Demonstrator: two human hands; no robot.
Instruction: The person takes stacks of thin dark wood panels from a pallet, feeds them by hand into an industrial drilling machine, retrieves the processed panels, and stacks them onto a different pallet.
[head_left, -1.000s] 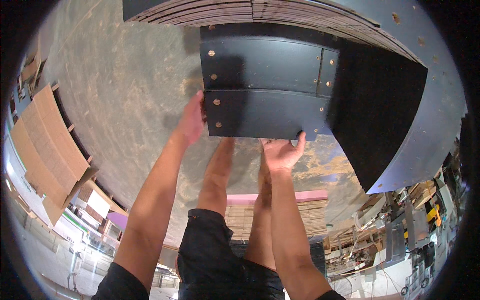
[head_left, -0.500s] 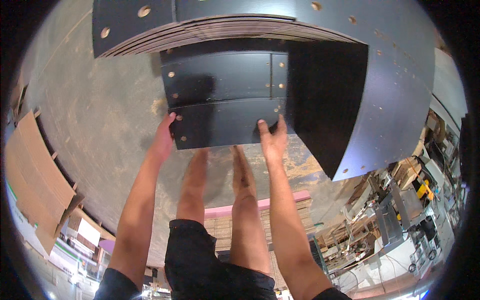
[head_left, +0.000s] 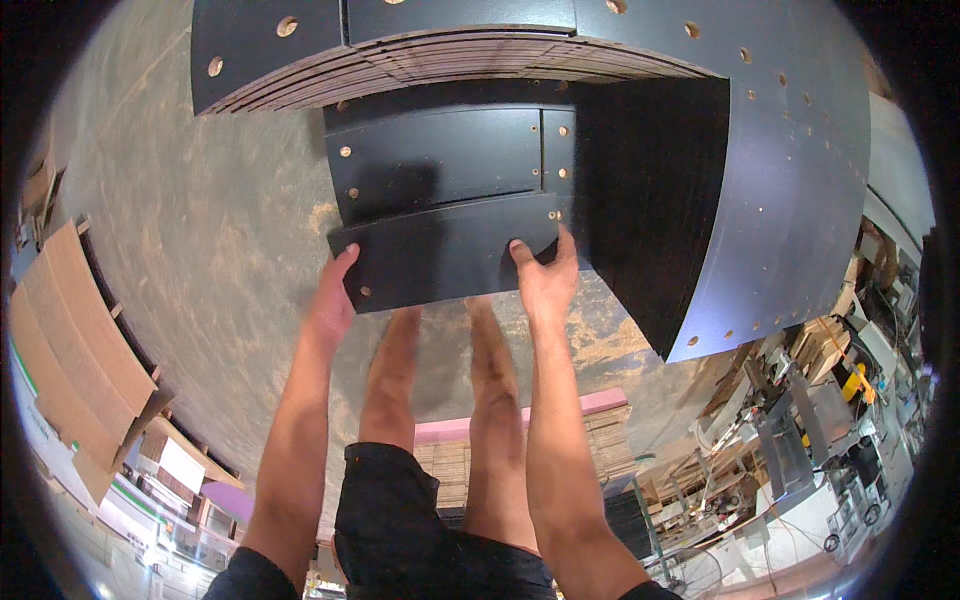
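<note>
A black rectangular panel (head_left: 440, 250) with drilled holes is gripped between my two hands. My left hand (head_left: 336, 288) is closed on its left end, thumb on the top face. Near the right end my right hand (head_left: 547, 285) holds it, with the thumb on top and fingers at the far right corner. The panel lies slightly askew, its left end nearer to me than the neighbouring black panel (head_left: 440, 160) behind it. A narrow black strip with holes (head_left: 558, 150) sits to the right of that panel. The undersides of my fingers are hidden.
Tall stacked black boards (head_left: 460, 55) rise beyond the panels, and a larger stack (head_left: 770, 220) stands at the right. Cardboard sheets (head_left: 80, 350) lean at the left. Behind my legs are stacked boards (head_left: 450, 460) with a pink edge. Tools and scraps (head_left: 800, 440) clutter the lower right.
The held panel's left end has shifted toward me, widening a dark gap along the panel behind it. My left hand moved with it; my right hand stayed almost in place.
</note>
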